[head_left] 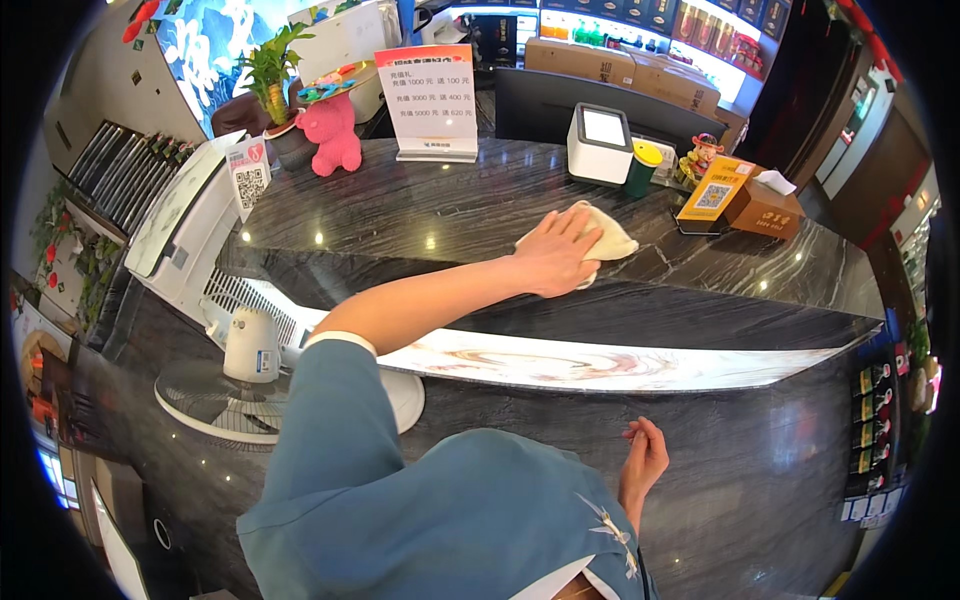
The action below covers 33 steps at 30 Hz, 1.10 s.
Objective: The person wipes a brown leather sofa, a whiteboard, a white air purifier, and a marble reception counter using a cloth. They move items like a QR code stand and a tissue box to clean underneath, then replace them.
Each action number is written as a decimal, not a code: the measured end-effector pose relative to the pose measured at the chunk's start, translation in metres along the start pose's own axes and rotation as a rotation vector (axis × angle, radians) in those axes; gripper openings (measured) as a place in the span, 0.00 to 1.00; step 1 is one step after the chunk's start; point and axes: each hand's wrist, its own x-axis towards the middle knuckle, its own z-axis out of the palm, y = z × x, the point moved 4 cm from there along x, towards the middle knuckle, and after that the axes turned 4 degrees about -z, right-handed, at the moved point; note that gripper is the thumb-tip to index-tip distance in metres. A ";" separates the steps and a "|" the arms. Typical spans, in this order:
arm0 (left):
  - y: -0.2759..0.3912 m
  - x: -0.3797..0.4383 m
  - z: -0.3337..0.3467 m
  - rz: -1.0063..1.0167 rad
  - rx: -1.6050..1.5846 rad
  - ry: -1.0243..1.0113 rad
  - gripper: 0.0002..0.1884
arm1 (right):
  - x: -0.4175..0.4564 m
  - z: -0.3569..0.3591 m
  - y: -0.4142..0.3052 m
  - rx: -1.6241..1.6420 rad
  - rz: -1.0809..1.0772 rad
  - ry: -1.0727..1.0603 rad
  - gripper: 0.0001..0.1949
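Note:
My left hand (556,253) is pressed palm down on a folded cream cloth (611,238), its fingers spread over it. The cloth lies flat on the dark veined stone counter (420,206), near the front edge of the top. Beyond the cloth stands a white box-shaped scanner (598,144) with a bright top. My right hand (646,456) hangs beside my body in front of the counter, fingers loosely curled, with nothing seen in it.
On the counter stand a printed sign (427,105), a pink bear figure (330,136), a potted plant (279,90), a green canister (642,171), an orange code stand (716,193) and a brown tissue box (765,206). A white fan (251,352) stands at lower left.

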 end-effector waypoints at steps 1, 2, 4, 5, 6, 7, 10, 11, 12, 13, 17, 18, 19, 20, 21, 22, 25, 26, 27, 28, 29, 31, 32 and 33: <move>0.002 0.001 0.003 0.009 -0.011 0.040 0.31 | -0.001 -0.002 0.003 -0.004 0.021 -0.017 0.09; 0.000 -0.002 0.004 0.013 -0.020 0.080 0.31 | -0.003 -0.002 0.004 -0.006 0.041 -0.038 0.10; -0.007 -0.013 -0.001 -0.004 -0.025 0.072 0.29 | -0.003 0.000 0.002 -0.004 0.057 -0.063 0.10; -0.016 -0.023 -0.005 -0.017 -0.028 0.068 0.29 | -0.002 0.002 0.000 -0.003 0.064 -0.080 0.10; -0.033 -0.037 -0.002 0.002 0.043 0.170 0.26 | -0.001 0.006 0.000 0.009 0.060 -0.100 0.10; -0.047 -0.050 -0.011 0.017 0.106 0.165 0.25 | 0.000 0.009 0.002 0.018 0.056 -0.113 0.09; -0.119 -0.111 -0.042 -0.210 0.088 0.191 0.23 | 0.002 0.024 0.001 0.038 0.034 -0.186 0.10; -0.139 -0.129 -0.058 -0.339 0.057 0.040 0.29 | 0.003 0.027 0.001 0.031 0.025 -0.194 0.10; -0.163 -0.153 -0.067 -0.434 0.035 0.097 0.30 | 0.003 0.031 0.002 0.025 0.010 -0.215 0.10; -0.179 -0.173 -0.081 -0.526 -0.037 0.092 0.31 | 0.003 0.033 0.005 0.013 -0.003 -0.226 0.10; -0.294 -0.272 -0.079 -0.545 0.464 0.075 0.24 | 0.002 0.050 0.002 0.022 0.008 -0.281 0.10; -0.293 -0.269 -0.077 -0.624 0.365 0.148 0.25 | 0.003 0.052 0.002 0.003 -0.008 -0.284 0.10; -0.286 -0.266 -0.079 -0.703 0.266 0.220 0.25 | 0.003 0.053 0.000 -0.019 -0.009 -0.289 0.10; -0.275 -0.254 -0.075 -0.655 0.255 0.189 0.26 | 0.002 0.054 -0.002 -0.041 -0.010 -0.293 0.11; -0.259 -0.240 -0.074 -0.610 0.250 0.164 0.26 | 0.004 0.057 -0.004 -0.056 -0.018 -0.300 0.11; -0.246 -0.232 -0.064 -0.507 0.307 0.199 0.29 | 0.004 0.060 -0.003 -0.043 -0.018 -0.295 0.11; -0.178 -0.173 -0.051 -0.376 0.123 0.064 0.32 | 0.001 0.061 0.000 -0.062 -0.004 -0.275 0.11; -0.159 -0.155 -0.047 -0.333 0.116 0.036 0.33 | -0.001 0.062 -0.002 -0.078 0.001 -0.272 0.11; -0.140 -0.136 -0.044 -0.291 0.074 -0.005 0.33 | -0.001 0.060 -0.003 -0.102 0.007 -0.266 0.11; -0.137 -0.120 -0.033 -0.248 0.059 -0.007 0.34 | -0.002 0.060 -0.003 -0.125 -0.003 -0.262 0.11; -0.127 -0.101 -0.032 -0.219 0.037 -0.006 0.34 | -0.004 0.057 -0.001 -0.150 -0.011 -0.252 0.11; -0.123 -0.066 -0.027 -0.264 0.028 0.023 0.33 | -0.008 0.053 0.000 -0.183 -0.012 -0.230 0.11; -0.126 -0.049 -0.022 -0.270 0.042 0.057 0.33 | -0.011 0.050 0.001 -0.196 -0.004 -0.214 0.11; -0.130 -0.030 -0.014 -0.270 0.054 0.091 0.32 | -0.013 0.046 0.001 -0.211 0.004 -0.193 0.11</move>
